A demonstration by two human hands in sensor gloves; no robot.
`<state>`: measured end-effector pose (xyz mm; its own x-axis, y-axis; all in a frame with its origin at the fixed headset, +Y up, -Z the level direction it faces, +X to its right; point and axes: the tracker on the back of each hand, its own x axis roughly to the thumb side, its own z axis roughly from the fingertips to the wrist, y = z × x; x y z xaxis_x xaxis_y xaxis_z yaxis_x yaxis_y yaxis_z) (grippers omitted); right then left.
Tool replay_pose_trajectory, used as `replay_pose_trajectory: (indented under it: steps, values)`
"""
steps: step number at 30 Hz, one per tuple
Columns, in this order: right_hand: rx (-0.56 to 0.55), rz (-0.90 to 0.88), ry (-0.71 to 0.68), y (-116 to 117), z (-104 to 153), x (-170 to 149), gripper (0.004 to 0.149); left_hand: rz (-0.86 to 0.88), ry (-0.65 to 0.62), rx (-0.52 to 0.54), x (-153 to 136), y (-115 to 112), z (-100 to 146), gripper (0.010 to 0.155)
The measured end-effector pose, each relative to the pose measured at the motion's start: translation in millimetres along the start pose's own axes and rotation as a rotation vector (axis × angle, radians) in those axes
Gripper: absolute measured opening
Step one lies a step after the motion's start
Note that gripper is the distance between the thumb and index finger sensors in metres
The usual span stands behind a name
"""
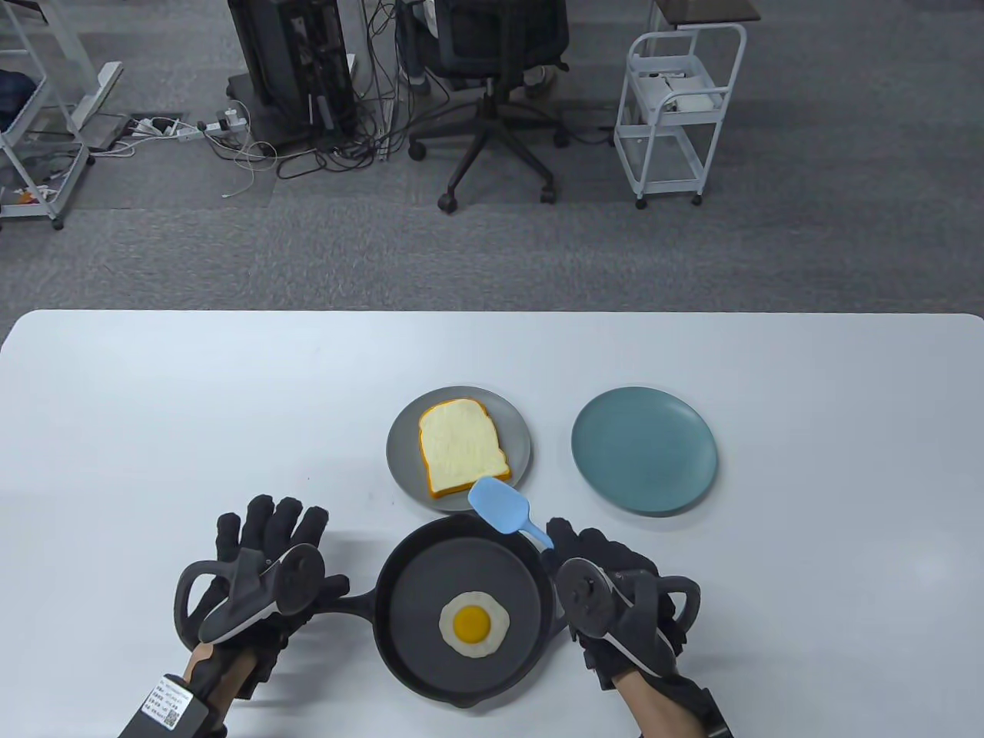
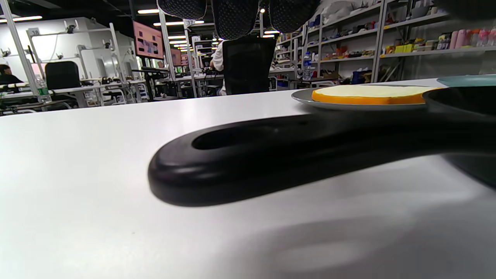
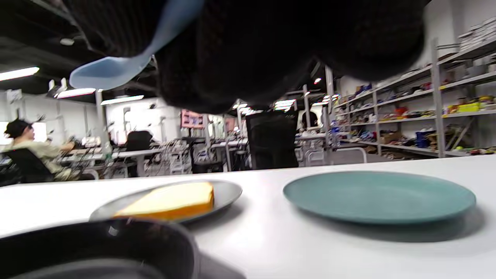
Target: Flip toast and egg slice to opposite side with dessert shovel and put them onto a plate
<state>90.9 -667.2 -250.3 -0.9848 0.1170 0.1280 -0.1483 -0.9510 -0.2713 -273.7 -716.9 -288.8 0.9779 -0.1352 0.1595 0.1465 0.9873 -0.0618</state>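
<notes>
I see the toast (image 1: 463, 450) lying flat on the grey plate (image 1: 400, 453), far from me behind the black pan (image 1: 407, 584). The egg slice (image 1: 474, 623) lies in the pan. The teal plate (image 1: 644, 450) at the right holds nothing. My right hand (image 1: 615, 600) grasps the blue dessert shovel (image 1: 501, 506), its blade above the pan's far rim. My left hand (image 1: 265, 569) is above the pan handle (image 2: 248, 155) with fingers relaxed and straight.
</notes>
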Motion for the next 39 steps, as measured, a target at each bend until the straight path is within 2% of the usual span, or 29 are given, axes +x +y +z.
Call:
replay_pose_trajectory:
  steps: [5, 10, 14, 21, 27, 32, 35, 39]
  values:
    - [0.016, 0.009, 0.000, 14, 12, -11, 0.051, 0.018, -0.023, 0.012, 2, 2, 3, 0.095]
    - [0.030, 0.011, 0.007, 17, 16, -16, 0.051, 0.065, -0.133, -0.016, 11, 0, 3, 0.094]
    - [0.018, -0.004, -0.002, 14, 15, -15, 0.051, 0.074, -0.253, -0.143, 22, -8, 0, 0.091]
    - [0.028, -0.017, -0.004, 14, 15, -16, 0.051, -0.056, -0.299, -0.261, 41, -29, -6, 0.083]
    - [0.043, -0.029, 0.005, 16, 14, -20, 0.051, -0.095, -0.248, -0.205, 49, -32, -8, 0.065]
    - [0.058, -0.031, 0.003, 16, 14, -21, 0.050, 0.021, -0.279, -0.233, 42, -37, -13, 0.049]
    - [0.082, -0.022, -0.001, 21, 14, -22, 0.050, 0.143, -0.293, -0.231, 40, -38, -13, 0.046]
    - [0.110, -0.010, 0.006, 23, 13, -25, 0.049, 0.149, -0.286, -0.148, 39, -25, -10, 0.045]
